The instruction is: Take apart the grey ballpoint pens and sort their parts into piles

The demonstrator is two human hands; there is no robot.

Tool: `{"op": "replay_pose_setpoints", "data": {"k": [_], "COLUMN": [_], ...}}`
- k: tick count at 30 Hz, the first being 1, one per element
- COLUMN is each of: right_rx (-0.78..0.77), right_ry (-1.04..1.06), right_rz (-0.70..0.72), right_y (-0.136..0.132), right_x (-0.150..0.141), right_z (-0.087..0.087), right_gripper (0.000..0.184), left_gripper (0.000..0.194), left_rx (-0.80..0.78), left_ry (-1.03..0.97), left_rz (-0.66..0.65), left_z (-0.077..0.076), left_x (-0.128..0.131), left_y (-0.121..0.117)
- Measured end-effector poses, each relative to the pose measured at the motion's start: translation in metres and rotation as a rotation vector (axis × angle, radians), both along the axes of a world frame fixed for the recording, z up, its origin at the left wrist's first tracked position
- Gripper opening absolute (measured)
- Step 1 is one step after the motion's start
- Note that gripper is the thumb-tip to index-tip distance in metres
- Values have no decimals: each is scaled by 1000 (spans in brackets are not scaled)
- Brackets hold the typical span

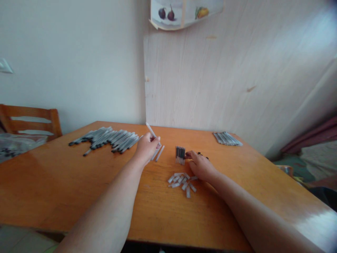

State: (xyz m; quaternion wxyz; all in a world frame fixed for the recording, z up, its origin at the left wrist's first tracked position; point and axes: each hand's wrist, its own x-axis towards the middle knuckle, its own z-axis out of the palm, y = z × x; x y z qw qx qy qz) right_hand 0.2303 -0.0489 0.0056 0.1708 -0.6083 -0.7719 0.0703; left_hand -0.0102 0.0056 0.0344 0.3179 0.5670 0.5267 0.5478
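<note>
My left hand (148,146) pinches a clear pen barrel (151,129), which points up and away to the left. Two more clear barrels (160,154) lie on the table just beside that hand. My right hand (201,165) is at the right edge of a neat row of pen refills (180,155), dark at the far half and pale at the near half. Its fingers are bent together there, and what they grip is too small to make out. Several small black parts (202,155) show partly behind this hand. Nearer me lies a loose heap of short translucent pen caps (183,181).
Many clear pens with black ends (113,138) are spread at the left back of the wooden table (86,196). A bundle of similar pens (227,138) lies at the right back. A chair (31,119) and a plastic bag (15,144) stand left, and a wall closes the far side.
</note>
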Motion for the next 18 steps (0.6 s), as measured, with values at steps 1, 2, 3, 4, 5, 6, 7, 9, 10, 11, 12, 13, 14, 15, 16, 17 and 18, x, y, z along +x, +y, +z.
{"op": "replay_pose_setpoints", "data": {"k": [1,2,3,4,5,6,7,9,10,11,12,13,14,15,16,17,18], "right_rx": [-5,-7,-8,-8,-7,-3,3,15,22,27,33,42,53,62,69,76,82], "right_ry": [0,0,2,6,15,30,52,100,120,135,143,145,141,131,117,102,88], "right_rz": [4,7,8,8,6,6,8,11,10,7,-1,-9,-15,-18,-20,-20,-17], "right_y": [0,0,1,1,1,1,2,2,2,2,1,1,0,-1,-2,-3,-5], "right_x": [0,0,0,0,1,1,2,3,4,5,5,6,6,7,7,7,8], "right_z": [0,0,0,0,0,0,0,-1,-1,-1,-2,-2,-1,-1,0,1,2], "right_gripper": [41,41,41,41,41,41,41,41,41,40,40,39,38,37,36,35,33], "left_gripper": [17,17,17,17,17,17,17,17,17,17,17,17,16,15,15,14,15], "left_rx": [-3,-5,-6,-6,-5,-4,0,12,16,18,17,13,10,11,16,24,35], "left_ry": [-1,2,8,16,22,27,31,43,53,65,78,92,112,139,171,205,234], "left_rz": [-2,-7,-12,-17,-19,-21,-20,-7,1,9,18,26,31,36,42,47,54], "left_z": [0,0,-1,-1,-1,-1,-1,-2,-2,-2,-2,-2,-2,-3,-3,-2,-2], "left_x": [0,0,-1,-1,-1,-1,-2,-3,-3,-4,-6,-7,-9,-11,-13,-15,-17], "left_y": [0,1,1,1,1,1,1,1,1,2,3,4,5,6,8,9,10]}}
